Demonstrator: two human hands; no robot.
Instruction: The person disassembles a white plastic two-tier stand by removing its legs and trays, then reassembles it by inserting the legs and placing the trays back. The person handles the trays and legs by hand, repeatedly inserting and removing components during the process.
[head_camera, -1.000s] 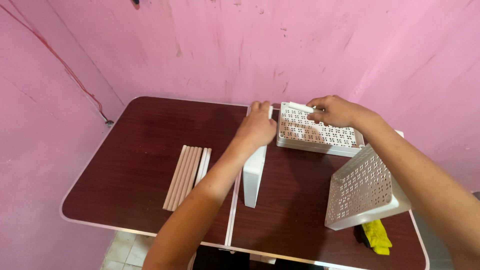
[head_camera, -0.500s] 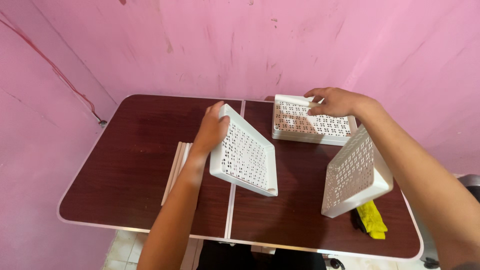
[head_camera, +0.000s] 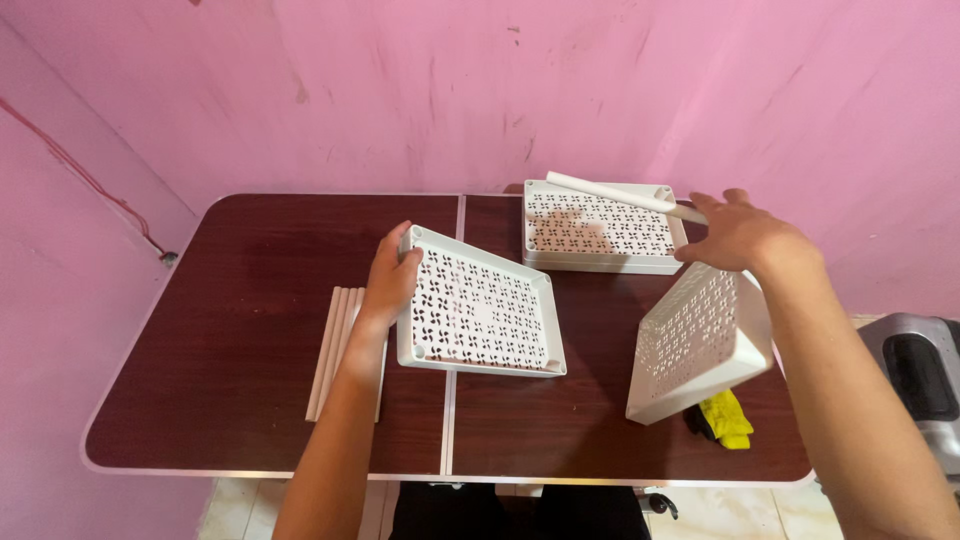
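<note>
Nearest the person, the brown desk (head_camera: 250, 400) carries a row of pale tubes (head_camera: 335, 350) lying side by side, partly hidden under the left forearm. Just beyond them the left hand (head_camera: 392, 280) is curled over the left rim of a white perforated tray (head_camera: 480, 315), fingers wrapped on its edge; a second ago this tray stood on its side, half a second ago it was tipping, and now it lies almost flat on the desk with its open face up, straddling the centre seam. To the right, a second perforated tray (head_camera: 700, 345) leans tilted on edge, with a yellow and black object (head_camera: 722, 420) tucked at its foot. Farther back, the right hand (head_camera: 740, 235), which was over the far tray before, has come away to the right; its fingers are loosely spread and its fingertips touch the end of a white tube (head_camera: 615, 195), though whether they pinch it I cannot tell. That tube lies slanted across the back rim of a third tray (head_camera: 600, 230), flat near the pink wall (head_camera: 480, 90). So the tray in the left hand looks newly laid down and about ready for tubes.
</note>
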